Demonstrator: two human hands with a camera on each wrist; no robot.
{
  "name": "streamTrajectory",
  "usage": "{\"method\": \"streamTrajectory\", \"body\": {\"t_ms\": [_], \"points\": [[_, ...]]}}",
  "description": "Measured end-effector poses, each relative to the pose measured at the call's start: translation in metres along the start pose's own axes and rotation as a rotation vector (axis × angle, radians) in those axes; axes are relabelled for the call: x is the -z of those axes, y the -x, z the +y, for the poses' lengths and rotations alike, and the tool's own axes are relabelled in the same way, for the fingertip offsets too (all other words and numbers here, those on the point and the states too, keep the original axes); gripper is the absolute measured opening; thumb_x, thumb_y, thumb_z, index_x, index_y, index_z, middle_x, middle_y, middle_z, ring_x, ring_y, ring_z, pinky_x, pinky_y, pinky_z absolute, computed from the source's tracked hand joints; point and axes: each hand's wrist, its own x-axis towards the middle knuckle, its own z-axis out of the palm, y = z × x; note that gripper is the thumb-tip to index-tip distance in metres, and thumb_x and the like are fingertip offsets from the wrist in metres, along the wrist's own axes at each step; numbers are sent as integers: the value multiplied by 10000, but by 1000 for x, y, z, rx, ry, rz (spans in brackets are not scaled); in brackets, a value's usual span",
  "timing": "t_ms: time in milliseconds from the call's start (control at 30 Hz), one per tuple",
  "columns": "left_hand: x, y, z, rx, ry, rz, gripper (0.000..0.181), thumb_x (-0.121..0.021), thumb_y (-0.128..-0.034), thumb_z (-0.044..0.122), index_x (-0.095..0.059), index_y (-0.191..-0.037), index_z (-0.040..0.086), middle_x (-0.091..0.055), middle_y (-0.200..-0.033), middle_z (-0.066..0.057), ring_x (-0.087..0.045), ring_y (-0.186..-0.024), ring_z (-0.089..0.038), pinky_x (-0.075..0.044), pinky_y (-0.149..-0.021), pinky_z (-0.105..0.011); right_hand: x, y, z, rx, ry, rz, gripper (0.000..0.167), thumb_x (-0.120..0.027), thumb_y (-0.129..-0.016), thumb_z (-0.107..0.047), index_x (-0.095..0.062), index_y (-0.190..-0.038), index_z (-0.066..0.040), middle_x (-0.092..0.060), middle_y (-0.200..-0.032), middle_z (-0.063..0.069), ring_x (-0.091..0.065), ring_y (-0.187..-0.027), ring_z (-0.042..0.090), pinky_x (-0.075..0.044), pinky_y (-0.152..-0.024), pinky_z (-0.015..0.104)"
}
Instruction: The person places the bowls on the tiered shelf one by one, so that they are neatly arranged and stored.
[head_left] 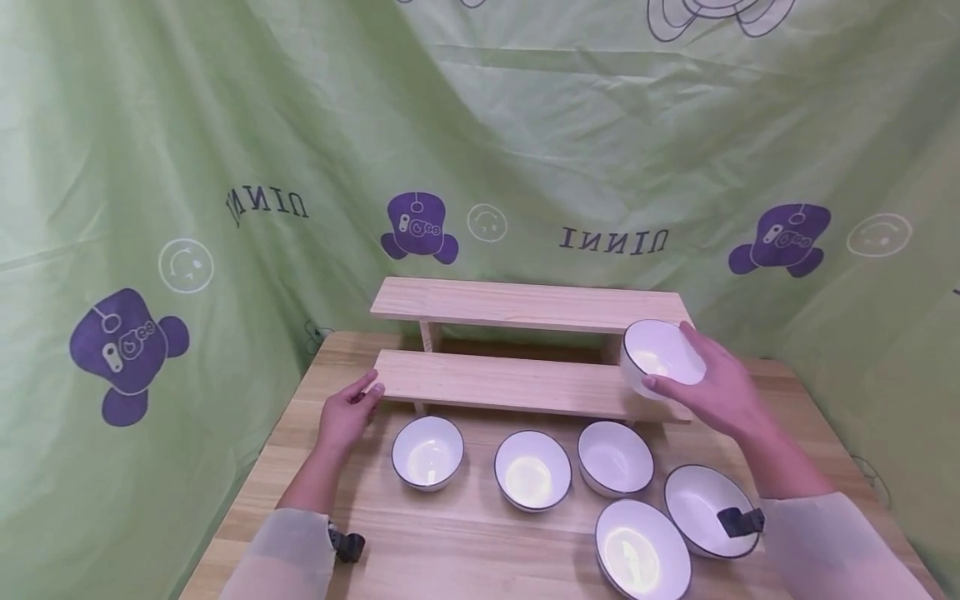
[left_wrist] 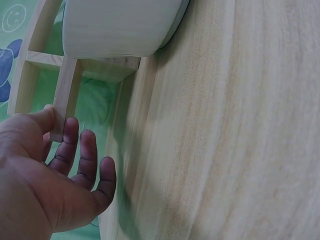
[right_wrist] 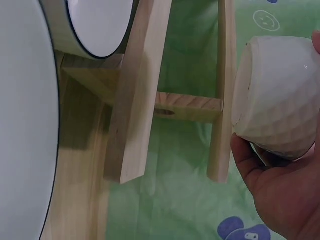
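A white bowl (head_left: pixel 660 354) with a dark rim is held by my right hand (head_left: pixel 716 383) above the right end of a two-tier wooden shelf (head_left: pixel 495 382). In the right wrist view the bowl (right_wrist: pixel 280 95) shows a textured outer wall, with the fingers of the right hand (right_wrist: pixel 290 195) around its side. My left hand (head_left: pixel 348 417) pinches the left end of the lower board between thumb and fingers. In the left wrist view the left hand (left_wrist: pixel 60 170) has its thumb on one face of the board (left_wrist: pixel 67 95) and a finger on the other.
Several white bowls stand on the wooden table (head_left: pixel 427 550) before the shelf: one at left (head_left: pixel 427 452), others at middle (head_left: pixel 532 471) and right (head_left: pixel 615 458), two nearer the right arm (head_left: pixel 642 550). A green printed curtain (head_left: pixel 480 150) hangs behind and at both sides.
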Motion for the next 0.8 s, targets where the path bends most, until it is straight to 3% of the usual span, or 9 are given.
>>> {"method": "streamTrajectory", "body": {"t_ms": [433, 800], "points": [[1, -1, 0, 32, 55, -13, 544, -758, -945, 428, -633, -1441, 240, -719, -1019, -112, -651, -894, -224, -601, -723, -277, -9, -17, -22, 20, 16, -25, 1143, -781, -846, -627, -150, -1676, -158, -242, -1648, 307, -242, -1475, 566, -239, -1127, 778], [1, -1, 0, 42, 77, -18, 516, -761, -955, 389, -642, -1434, 238, -719, -1008, -97, -641, -892, -239, -598, -718, -286, -11, -33, -45, 38, 21, -47, 1138, -777, -838, -647, -151, -1678, -202, -257, -1651, 289, -263, -1484, 533, -272, -1141, 743]]}}
